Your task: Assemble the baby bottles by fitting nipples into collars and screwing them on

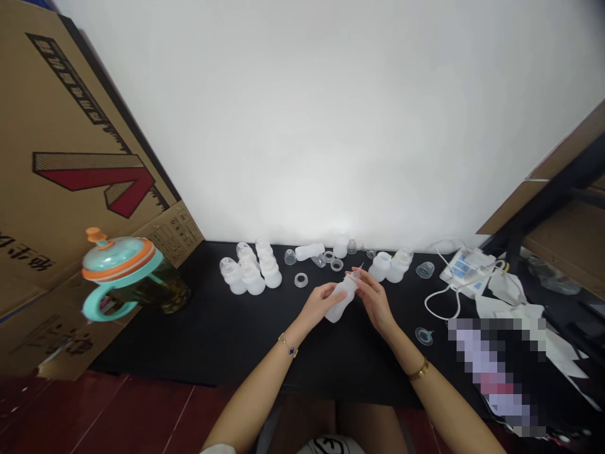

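Observation:
My left hand [319,304] is closed around the body of a white baby bottle [338,307], which tilts with its top toward the upper right. At the bottle's mouth, my right hand [377,300] has its fingers closed on a clear bottle nipple [355,275]. Whether the nipple is fixed to the bottle I cannot tell, since fingers partly cover it. Beyond my hands lie a loose ring collar [301,280] and a clear cap [290,256]. To the right of my right wrist, a separate clear nipple [424,336] rests on the black table [227,340].
Several capped bottles [253,279] stand in a group on the left. More bottles [397,267] stand behind my right hand. A large lidded jug [137,274] is at far left by a cardboard box [57,189]. A white cable [442,291] and papers lie at right.

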The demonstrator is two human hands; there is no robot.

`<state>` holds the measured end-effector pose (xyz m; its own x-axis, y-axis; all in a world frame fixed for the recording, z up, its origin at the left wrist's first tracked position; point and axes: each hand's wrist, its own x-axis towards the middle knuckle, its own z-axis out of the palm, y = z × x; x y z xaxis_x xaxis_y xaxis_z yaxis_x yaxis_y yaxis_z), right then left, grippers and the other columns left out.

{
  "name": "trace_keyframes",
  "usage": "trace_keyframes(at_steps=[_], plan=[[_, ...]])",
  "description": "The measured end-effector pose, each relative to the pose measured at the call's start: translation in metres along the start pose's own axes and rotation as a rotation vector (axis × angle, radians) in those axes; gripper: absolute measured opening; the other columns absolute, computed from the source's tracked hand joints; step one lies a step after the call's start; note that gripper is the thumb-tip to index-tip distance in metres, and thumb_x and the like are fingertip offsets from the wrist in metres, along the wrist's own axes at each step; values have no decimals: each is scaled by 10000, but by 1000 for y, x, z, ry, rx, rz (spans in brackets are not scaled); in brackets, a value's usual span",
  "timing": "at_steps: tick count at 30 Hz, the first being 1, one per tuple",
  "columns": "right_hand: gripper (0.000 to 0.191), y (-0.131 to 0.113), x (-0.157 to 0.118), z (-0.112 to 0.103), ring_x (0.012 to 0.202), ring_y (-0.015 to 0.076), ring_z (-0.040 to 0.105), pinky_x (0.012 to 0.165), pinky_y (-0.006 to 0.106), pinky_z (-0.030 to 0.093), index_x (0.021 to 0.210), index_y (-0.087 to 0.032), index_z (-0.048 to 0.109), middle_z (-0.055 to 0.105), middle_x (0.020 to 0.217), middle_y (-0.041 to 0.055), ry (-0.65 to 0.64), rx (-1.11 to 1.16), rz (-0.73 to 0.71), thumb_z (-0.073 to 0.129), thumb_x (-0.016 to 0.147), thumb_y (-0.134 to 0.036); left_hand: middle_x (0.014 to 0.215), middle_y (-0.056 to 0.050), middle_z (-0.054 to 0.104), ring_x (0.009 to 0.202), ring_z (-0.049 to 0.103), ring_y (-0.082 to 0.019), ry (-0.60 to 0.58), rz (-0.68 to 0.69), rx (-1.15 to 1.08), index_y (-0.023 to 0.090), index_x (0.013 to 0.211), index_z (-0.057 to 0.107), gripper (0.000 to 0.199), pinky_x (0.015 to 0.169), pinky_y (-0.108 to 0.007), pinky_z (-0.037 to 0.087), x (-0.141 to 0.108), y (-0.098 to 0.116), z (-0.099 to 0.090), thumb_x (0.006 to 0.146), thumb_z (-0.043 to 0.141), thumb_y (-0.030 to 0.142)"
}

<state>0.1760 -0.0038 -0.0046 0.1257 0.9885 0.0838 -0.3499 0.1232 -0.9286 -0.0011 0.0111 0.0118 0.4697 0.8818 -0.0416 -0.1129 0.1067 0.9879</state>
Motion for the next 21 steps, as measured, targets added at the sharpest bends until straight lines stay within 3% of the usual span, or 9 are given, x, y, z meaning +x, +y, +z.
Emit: trace_keyframes(at_steps=[6,21], plan=[[378,-1,2,0,1179,334,628,904,415,506,1161,-243,752,746,1190,94,-3,37,13,750,846,-451,926,-79,724,847,639,-218,6,-3,4,132,1026,724,521,748,-290,426,0,0,-1,746,773,568],[338,-1,1,3,1093,309,660,880,405,508,1060,-265,779,758,1132,74,24,88,10,818,775,-442,859,-66,695,770,584,-183,10,-30,-17,106,1001,722,571,700,-278,383,2,-1,-2,731,767,607]])
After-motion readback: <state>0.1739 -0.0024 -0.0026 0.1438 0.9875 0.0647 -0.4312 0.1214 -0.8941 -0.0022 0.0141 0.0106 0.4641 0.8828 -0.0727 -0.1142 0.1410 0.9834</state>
